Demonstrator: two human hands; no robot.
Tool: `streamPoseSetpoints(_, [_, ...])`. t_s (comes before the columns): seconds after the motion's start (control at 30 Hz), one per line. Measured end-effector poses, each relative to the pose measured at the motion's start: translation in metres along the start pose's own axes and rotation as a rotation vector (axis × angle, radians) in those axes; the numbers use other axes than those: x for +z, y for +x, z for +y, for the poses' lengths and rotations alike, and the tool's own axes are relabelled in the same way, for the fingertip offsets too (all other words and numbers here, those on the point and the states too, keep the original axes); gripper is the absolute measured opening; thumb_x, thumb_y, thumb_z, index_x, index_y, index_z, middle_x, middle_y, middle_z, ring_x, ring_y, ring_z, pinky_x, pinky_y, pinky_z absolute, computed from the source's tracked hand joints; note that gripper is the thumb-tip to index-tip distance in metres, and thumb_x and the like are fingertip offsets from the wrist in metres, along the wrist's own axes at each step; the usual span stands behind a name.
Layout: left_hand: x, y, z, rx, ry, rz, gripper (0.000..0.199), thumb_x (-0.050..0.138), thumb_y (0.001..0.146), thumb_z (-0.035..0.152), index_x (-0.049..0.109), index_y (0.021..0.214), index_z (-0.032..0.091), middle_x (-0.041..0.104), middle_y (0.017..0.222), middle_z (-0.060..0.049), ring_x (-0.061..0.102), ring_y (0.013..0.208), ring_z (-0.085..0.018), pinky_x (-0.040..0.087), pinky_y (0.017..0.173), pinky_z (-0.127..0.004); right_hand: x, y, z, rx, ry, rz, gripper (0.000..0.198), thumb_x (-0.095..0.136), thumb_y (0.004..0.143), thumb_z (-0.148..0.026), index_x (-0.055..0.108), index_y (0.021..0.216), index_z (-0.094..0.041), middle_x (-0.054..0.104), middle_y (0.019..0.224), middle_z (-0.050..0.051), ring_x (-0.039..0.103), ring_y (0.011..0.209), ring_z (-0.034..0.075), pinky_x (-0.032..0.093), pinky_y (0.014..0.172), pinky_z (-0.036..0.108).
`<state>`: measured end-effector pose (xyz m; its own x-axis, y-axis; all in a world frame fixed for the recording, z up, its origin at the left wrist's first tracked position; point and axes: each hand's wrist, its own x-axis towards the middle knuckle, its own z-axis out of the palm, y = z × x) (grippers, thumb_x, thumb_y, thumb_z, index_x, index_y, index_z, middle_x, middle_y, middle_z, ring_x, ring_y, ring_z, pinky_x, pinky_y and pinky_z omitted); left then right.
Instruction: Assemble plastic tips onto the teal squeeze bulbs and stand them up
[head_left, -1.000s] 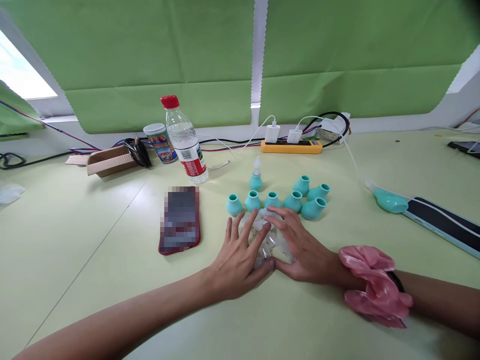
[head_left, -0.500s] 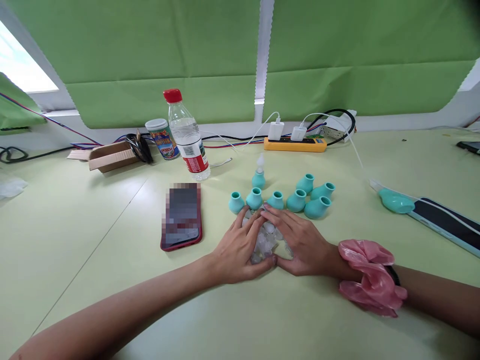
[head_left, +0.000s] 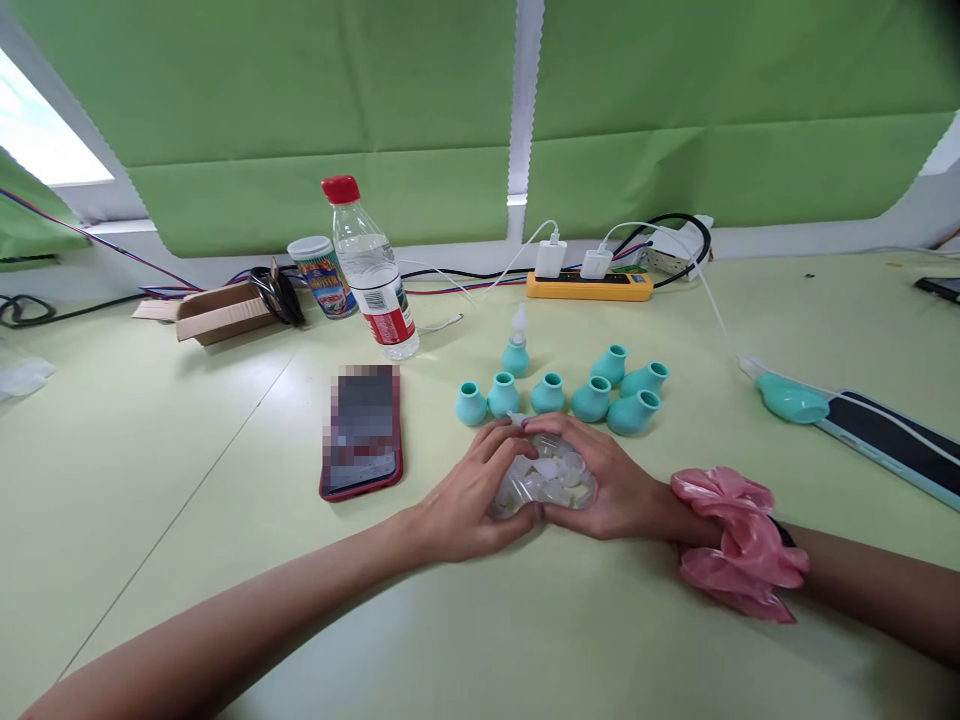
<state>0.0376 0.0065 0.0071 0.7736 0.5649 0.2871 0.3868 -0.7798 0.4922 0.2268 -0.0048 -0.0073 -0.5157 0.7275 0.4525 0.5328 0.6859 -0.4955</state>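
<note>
A heap of translucent plastic nozzle pieces (head_left: 550, 481) sits on the table between my two hands. My left hand (head_left: 472, 495) curls round the heap's left side, its thumb along the near edge. From the right, my right hand (head_left: 619, 478) wraps the heap, and the two thumbs nearly meet in front. Some pieces are hidden under the fingers. Just beyond my fingertips stand several teal rubber bulbs (head_left: 551, 394) with open mouths, some tilted on their sides. Behind them one teal bulb (head_left: 515, 358) carries a translucent pointed nozzle (head_left: 520, 322).
A phone (head_left: 364, 430) lies to the left, with a water bottle (head_left: 379, 285), a printed can (head_left: 322, 275) and an open carton (head_left: 225, 312) behind. An orange power strip (head_left: 589, 287) is at the back. On the right, a teal bulb (head_left: 791, 400) rests by a dark slab (head_left: 892, 435).
My hands have drawn the plastic pieces into a tighter heap. The right fingers have moved apart from the left ones, so more of the heap shows.
</note>
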Motion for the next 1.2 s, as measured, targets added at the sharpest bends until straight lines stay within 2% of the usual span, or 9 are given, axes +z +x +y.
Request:
streamPoseSetpoints(0.07, [0.001,-0.001,0.001,-0.044,0.017,0.036,0.032,0.049,0.075,0.027,0.041,0.103,0.015,0.04,0.12,-0.015,0.035,0.116,-0.023,0.038,0.094,-0.038,0.001,0.0,0.001,0.028,-0.005,0.023,0.062,0.063,0.063,-0.031,0.035,0.117,-0.019,0.048,0.113,0.011,0.046,0.109,0.024,0.042,0.088,0.04])
streamPoseSetpoints(0.17, [0.005,-0.001,0.0,-0.06,0.122,0.045,0.035,0.045,0.079,0.031,0.041,0.108,0.011,0.034,0.127,-0.018,0.026,0.123,-0.026,0.033,0.098,-0.043,0.004,-0.001,0.003,0.044,-0.069,0.0,0.064,0.061,0.065,-0.031,0.033,0.121,-0.017,0.046,0.119,0.012,0.043,0.113,0.025,0.041,0.091,0.04])
streamPoseSetpoints(0.37, [0.011,-0.002,-0.005,-0.063,0.302,-0.086,0.056,0.028,0.087,0.035,0.015,0.132,0.005,0.019,0.14,-0.017,0.008,0.131,-0.027,0.02,0.104,-0.049,-0.002,0.001,0.012,-0.046,-0.223,-0.047,0.048,0.048,0.08,-0.031,0.035,0.124,-0.014,0.044,0.126,0.013,0.035,0.121,0.021,0.034,0.099,0.04])
streamPoseSetpoints(0.47, [0.013,-0.002,-0.005,-0.102,0.349,-0.085,0.058,0.026,0.087,0.039,0.016,0.133,0.003,0.016,0.14,-0.018,0.003,0.13,-0.029,0.016,0.104,-0.051,-0.006,0.002,0.011,-0.124,-0.335,-0.145,0.052,0.042,0.084,-0.031,0.028,0.13,-0.012,0.034,0.133,0.014,0.025,0.126,0.023,0.027,0.101,0.046])
streamPoseSetpoints(0.63, [0.011,-0.004,-0.004,-0.093,0.293,-0.126,0.065,0.027,0.087,0.043,0.007,0.134,0.002,0.005,0.141,-0.02,-0.006,0.129,-0.027,0.016,0.105,-0.049,-0.004,-0.001,0.002,-0.184,-0.433,-0.242,0.078,0.042,0.078,-0.049,0.014,0.135,-0.004,0.021,0.138,0.02,0.015,0.129,0.029,0.018,0.101,0.054])
streamPoseSetpoints(0.83, [0.008,-0.008,-0.005,-0.083,0.201,-0.08,0.062,0.024,0.087,0.026,-0.011,0.134,0.007,-0.002,0.142,-0.017,-0.006,0.13,-0.023,0.012,0.106,-0.048,0.001,0.0,0.002,-0.075,-0.539,-0.179,0.073,0.039,0.08,-0.051,0.026,0.131,0.001,0.025,0.135,0.023,0.014,0.128,0.031,0.022,0.1,0.052])
streamPoseSetpoints(0.97, [0.012,-0.006,-0.003,-0.071,0.249,-0.096,0.058,0.024,0.088,0.03,-0.003,0.135,0.007,0.004,0.142,-0.017,-0.005,0.13,-0.024,0.014,0.105,-0.048,-0.002,0.001,0.003,-0.133,-0.527,-0.146,0.062,0.037,0.084,-0.045,0.038,0.124,0.002,0.025,0.135,0.022,0.015,0.128,0.03,0.021,0.102,0.05])
streamPoseSetpoints(1.07, [0.015,-0.005,-0.003,-0.128,0.3,-0.085,0.063,0.025,0.088,0.04,-0.002,0.135,0.007,0.005,0.142,-0.017,-0.006,0.13,-0.026,0.014,0.103,-0.052,-0.003,0.001,0.001,-0.137,-0.533,-0.165,0.064,0.034,0.085,-0.045,0.031,0.128,0.002,0.025,0.135,0.022,0.017,0.128,0.029,0.021,0.101,0.052])
streamPoseSetpoints(1.2, [0.014,-0.006,-0.003,-0.166,0.342,-0.08,0.06,0.02,0.089,0.038,0.003,0.134,0.004,0.002,0.142,-0.018,-0.006,0.13,-0.026,0.016,0.103,-0.051,-0.002,0.002,-0.001,-0.108,-0.56,-0.252,0.067,0.032,0.084,-0.05,0.029,0.129,0.0,0.025,0.135,0.023,0.02,0.127,0.032,0.021,0.098,0.056])
